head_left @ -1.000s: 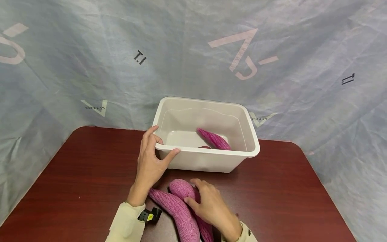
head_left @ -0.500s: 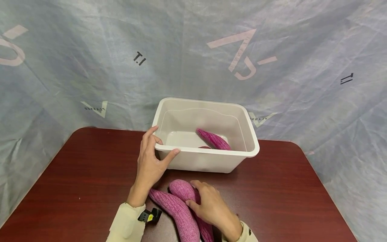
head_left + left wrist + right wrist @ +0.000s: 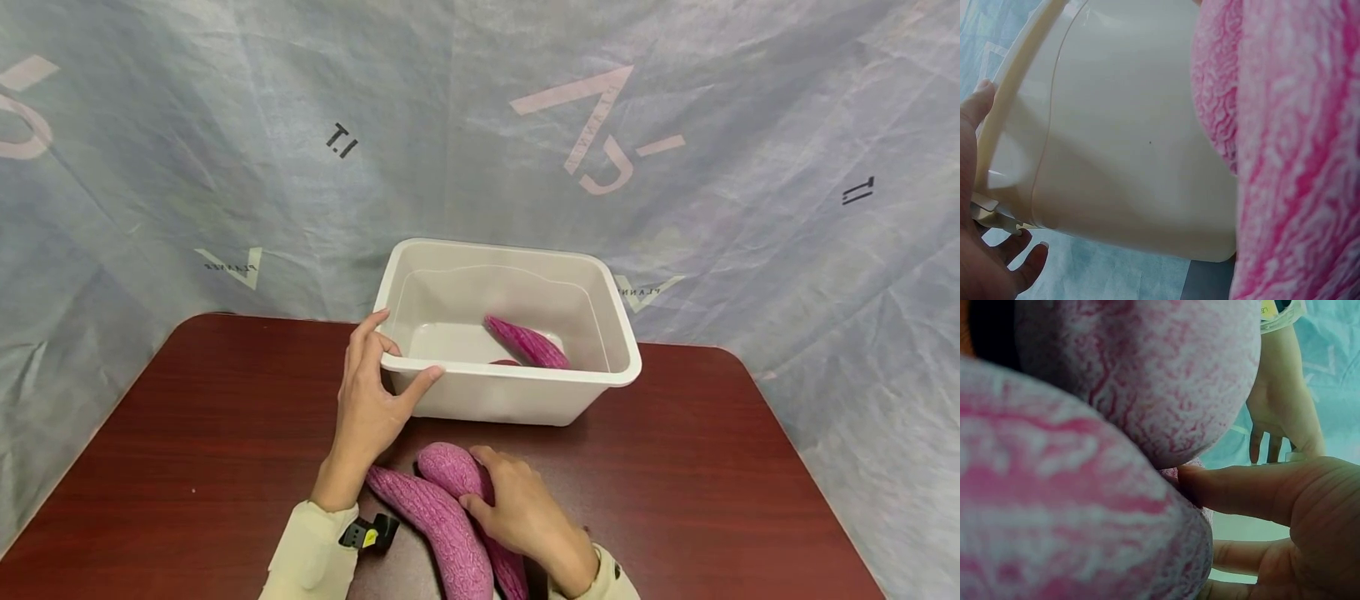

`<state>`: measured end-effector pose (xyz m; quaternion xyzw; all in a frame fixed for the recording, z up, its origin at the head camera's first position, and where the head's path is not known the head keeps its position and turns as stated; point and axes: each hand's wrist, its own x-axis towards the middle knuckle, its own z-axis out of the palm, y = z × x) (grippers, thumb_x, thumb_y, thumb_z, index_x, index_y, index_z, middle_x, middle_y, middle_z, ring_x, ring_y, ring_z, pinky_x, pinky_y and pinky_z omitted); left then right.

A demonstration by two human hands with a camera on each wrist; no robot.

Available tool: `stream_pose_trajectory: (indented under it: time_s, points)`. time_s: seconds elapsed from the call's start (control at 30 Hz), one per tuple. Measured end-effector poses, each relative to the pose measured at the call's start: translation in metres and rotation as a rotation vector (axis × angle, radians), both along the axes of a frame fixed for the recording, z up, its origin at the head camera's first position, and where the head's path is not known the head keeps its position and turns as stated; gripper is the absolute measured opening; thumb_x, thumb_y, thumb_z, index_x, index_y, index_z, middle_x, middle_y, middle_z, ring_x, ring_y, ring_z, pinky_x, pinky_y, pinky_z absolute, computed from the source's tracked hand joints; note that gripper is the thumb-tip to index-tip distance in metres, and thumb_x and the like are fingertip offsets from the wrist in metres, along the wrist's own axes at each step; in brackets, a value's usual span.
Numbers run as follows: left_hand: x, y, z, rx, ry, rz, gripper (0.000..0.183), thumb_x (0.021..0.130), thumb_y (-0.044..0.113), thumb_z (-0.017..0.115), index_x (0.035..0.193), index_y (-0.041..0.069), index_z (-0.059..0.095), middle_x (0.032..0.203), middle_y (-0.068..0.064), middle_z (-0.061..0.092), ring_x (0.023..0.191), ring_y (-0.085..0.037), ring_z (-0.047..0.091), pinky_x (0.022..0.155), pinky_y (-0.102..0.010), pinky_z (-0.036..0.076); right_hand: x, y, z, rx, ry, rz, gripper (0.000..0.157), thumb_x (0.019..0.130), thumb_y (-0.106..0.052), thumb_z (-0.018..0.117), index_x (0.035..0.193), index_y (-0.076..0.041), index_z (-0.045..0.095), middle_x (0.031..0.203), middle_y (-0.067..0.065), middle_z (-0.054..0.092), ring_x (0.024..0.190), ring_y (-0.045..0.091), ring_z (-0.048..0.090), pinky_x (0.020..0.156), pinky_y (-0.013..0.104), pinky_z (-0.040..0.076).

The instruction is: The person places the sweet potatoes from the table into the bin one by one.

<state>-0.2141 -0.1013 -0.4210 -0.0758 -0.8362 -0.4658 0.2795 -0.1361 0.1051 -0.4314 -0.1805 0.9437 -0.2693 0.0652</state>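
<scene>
In the head view, my left hand (image 3: 367,417) grips the front left corner of a white plastic bin (image 3: 502,393), thumb on the front rim and fingers over the left side. Close to me lie two long purple eggplants with pale veining. My right hand (image 3: 525,508) holds the right eggplant (image 3: 452,468), its thumb near the gap between the two. The left eggplant (image 3: 442,525) lies alongside, its narrow end near my left wrist. Inside the bin rests a darker striped eggplant (image 3: 528,342), with a reddish piece (image 3: 506,362) partly hidden by the front wall.
The dark red wooden table (image 3: 697,467) extends to both sides of the bin. Behind it hangs a grey-blue printed sheet (image 3: 450,125), close to the bin's back. A black band with a small device (image 3: 369,534) sits on my left wrist.
</scene>
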Motion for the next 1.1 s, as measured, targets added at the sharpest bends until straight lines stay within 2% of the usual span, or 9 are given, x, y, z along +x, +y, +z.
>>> stream_pose_trajectory:
  time_s: [0.47,0.7,1.1]
  points:
    - [0.0000,0.0001,0.0001,0.003,-0.010,-0.001,0.052,0.077,0.040,0.086,0.095,0.010,0.048,0.158,0.005,0.039,0.135,-0.027,0.045,0.094,-0.048,0.040,-0.0010,0.0007,0.0012,0.009,-0.027,-0.003,0.057,0.088,-0.028,0.076,0.136,-0.007,0.056,0.121,0.017,0.071,0.104,0.039,0.071,0.086,0.053,0.054]
    - [0.0000,0.0008,0.0002,0.000,-0.005,0.001,0.052,0.077,0.040,0.086,0.094,0.009,0.048,0.158,0.005,0.039,0.133,-0.026,0.045,0.090,-0.045,0.040,-0.0009,0.0010,0.0016,0.012,-0.033,-0.003,0.058,0.088,-0.028,0.076,0.137,-0.005,0.055,0.125,0.018,0.070,0.107,0.040,0.070,0.089,0.054,0.053]
    - [-0.0005,0.0005,0.0000,0.000,0.001,0.004,0.052,0.077,0.039,0.087,0.094,0.009,0.048,0.157,0.006,0.040,0.132,-0.025,0.045,0.092,-0.045,0.040,-0.0020,0.0011,0.0008,0.004,-0.025,0.009,0.058,0.088,-0.027,0.077,0.137,-0.006,0.056,0.124,0.017,0.071,0.105,0.039,0.071,0.088,0.052,0.054]
